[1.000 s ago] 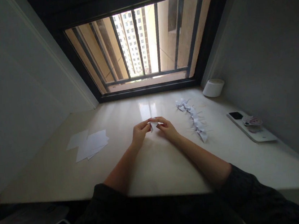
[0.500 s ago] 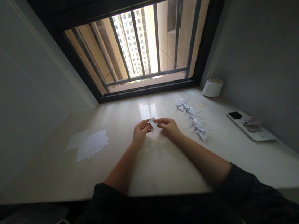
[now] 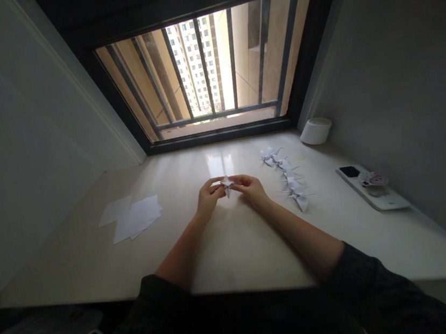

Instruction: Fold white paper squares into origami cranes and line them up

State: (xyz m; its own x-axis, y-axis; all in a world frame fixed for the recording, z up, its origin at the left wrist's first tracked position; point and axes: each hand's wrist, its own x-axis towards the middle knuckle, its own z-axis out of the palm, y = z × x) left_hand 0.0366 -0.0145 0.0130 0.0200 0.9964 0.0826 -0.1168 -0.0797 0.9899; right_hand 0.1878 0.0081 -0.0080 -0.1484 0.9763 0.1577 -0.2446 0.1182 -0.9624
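From the head camera, the only view I have, I'm looking down at a pale stone countertop (image 3: 234, 257) beneath a barred window (image 3: 211, 71), and everything sits in relation to the small folded white paper figure (image 3: 227, 186) held up just above the counter's middle. My left hand (image 3: 209, 197) is nearly closed, its fingers pinching the figure's left side, while my right hand (image 3: 253, 190) closes on the right side in the same way, so the two hands meet around it with the figure between them, its point hanging downward. Just right of the figure, and a little apart from my right hand, runs a line of finished origami cranes (image 3: 290, 180), lying close together and overlapping. Further right, past the cranes, lies a phone in a white case (image 3: 372, 192) with a round printed grip (image 3: 373, 179) on its back – and beyond the cranes, toward the window, stands a white cylindrical cup (image 3: 315, 131). Left of the figure, well clear of my left hand, lie loose square white paper sheets (image 3: 135, 218), overlapping.
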